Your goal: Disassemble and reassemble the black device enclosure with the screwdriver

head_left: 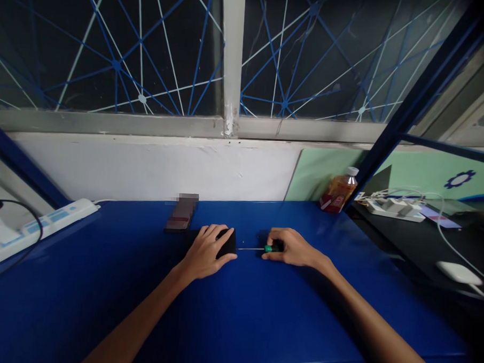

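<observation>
Taking the hands as the clock's centre, a window [143, 49] with blue and white crossing lines spans ten to two, its panes dark, above a white wall [166, 167]. Below spreads a glossy blue tabletop [228, 320], with blue frame posts rising at ten and two. A black desk [408, 237] adjoins at three, carrying cables and a white adapter. A pale green board [310, 171] stands at one; a white power strip [43, 229] lies at nine. An amber drink bottle [340, 191] with a white cap stands at two, near the board, and a dark, partly pixelated flat slab [182, 213] lies at eleven

The person's left hand [209, 252] is moderately spread over a black block [227, 244] on the tabletop, thumb along its near side. The right hand [289, 248], narrowed to a grip, holds a green-and-black-handled screwdriver [268, 249], its thin shaft pointing to nine, reaching the block's right side
</observation>
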`<state>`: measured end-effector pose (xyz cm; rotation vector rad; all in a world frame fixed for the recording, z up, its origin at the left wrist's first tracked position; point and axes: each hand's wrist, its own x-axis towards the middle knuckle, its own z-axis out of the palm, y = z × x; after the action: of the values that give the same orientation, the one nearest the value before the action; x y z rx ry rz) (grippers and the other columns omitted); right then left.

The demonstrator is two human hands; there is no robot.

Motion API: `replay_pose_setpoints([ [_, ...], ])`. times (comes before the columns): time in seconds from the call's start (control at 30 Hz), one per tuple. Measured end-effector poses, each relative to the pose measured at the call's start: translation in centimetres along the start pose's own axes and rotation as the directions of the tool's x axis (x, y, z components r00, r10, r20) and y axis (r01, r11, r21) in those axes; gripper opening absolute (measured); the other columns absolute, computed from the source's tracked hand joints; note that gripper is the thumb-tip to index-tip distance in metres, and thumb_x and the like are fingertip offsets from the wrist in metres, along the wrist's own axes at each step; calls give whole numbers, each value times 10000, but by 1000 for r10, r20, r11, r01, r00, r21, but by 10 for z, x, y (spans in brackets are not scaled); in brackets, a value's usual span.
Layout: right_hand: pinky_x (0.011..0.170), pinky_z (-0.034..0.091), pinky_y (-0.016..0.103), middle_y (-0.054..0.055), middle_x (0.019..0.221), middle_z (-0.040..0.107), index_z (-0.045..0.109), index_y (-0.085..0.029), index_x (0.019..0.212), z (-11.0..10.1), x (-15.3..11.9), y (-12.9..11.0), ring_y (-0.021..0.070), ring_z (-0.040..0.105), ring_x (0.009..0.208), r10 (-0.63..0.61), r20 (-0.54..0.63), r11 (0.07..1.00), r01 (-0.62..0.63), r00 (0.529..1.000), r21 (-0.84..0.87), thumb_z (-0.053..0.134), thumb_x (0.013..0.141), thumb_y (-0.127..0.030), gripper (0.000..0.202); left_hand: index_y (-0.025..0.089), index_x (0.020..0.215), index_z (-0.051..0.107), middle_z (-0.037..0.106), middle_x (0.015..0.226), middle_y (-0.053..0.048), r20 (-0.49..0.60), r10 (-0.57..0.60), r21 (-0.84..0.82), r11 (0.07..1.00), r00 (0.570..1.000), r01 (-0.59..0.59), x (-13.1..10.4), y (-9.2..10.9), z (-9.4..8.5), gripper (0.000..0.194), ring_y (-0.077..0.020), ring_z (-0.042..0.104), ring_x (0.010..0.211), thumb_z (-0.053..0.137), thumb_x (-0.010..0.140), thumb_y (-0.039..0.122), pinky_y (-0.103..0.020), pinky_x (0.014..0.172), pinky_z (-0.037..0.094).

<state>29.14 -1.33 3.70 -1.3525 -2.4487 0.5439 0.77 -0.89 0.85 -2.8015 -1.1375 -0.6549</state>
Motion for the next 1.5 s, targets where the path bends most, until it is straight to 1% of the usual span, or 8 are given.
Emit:
replay_pose_setpoints([
  [0.23,530,250,229,-43,626,538,560,-208,864,4,0,-6,106,445,541,29,58,999,-30,998,16,654,741,-514,343,178,1343,427,529,1226,-146,36,3,39,999,999,-4,-1,2,2,568,-317,471,1124,461,898,528,-493,916,379],
  [0.4,540,266,248,-8,627,580,632,-193,875,-1,-1,-5,106,448,526,-5,66,1000,3,998,29,502,872,-449,287,191,1344,418,528,1232,-139,16,21,39,999,1000,-21,-1,2,6,547,-316,471,1128,449,906,518,-507,919,374],
  [0.57,558,290,247,19,746,623,645,-188,817,0,0,2,129,500,617,1,62,1000,-1,998,4,625,774,-487,303,188,1337,429,531,1229,-143,21,13,28,1000,1000,-14,-1,2,6,550,-319,472,1129,459,899,520,-500,920,375],
  [0.7,533,263,233,-32,656,569,573,-205,803,3,0,0,114,470,564,47,80,999,-47,996,-1,702,693,-496,337,205,1346,421,534,1226,-135,-3,15,7,1000,1000,-15,-1,1,6,551,-318,483,1115,456,898,525,-505,910,379],
  [0.83,528,257,232,-48,641,555,542,-218,851,2,-1,-7,109,468,549,51,80,999,-52,996,15,689,713,-481,331,214,1349,416,537,1220,-134,-9,20,1,1000,1000,-20,-1,1,6,548,-319,485,1107,465,895,518,-502,899,384],
  [1.03,549,278,247,-15,649,585,606,-216,883,-4,-3,-6,117,474,552,4,62,1000,-5,998,13,489,878,-472,281,193,1332,438,529,1228,-136,15,-6,-20,1000,1000,7,0,4,2,551,-318,481,1111,507,877,496,-501,911,388],
  [1.23,566,298,241,26,817,606,628,-186,798,0,0,3,128,499,642,-4,40,1000,5,999,-5,653,750,-502,320,222,1339,428,486,1285,-132,0,6,-53,999,1000,-6,0,6,1,538,-331,453,1159,536,865,451,-518,929,385],
  [1.5,524,272,234,-36,633,555,566,-203,850,1,-1,-3,106,455,542,35,95,999,-39,995,37,641,750,-543,362,260,1346,425,443,1336,-119,20,24,-81,996,1000,-23,0,5,1,543,-337,429,1194,575,843,399,-539,946,380],
])
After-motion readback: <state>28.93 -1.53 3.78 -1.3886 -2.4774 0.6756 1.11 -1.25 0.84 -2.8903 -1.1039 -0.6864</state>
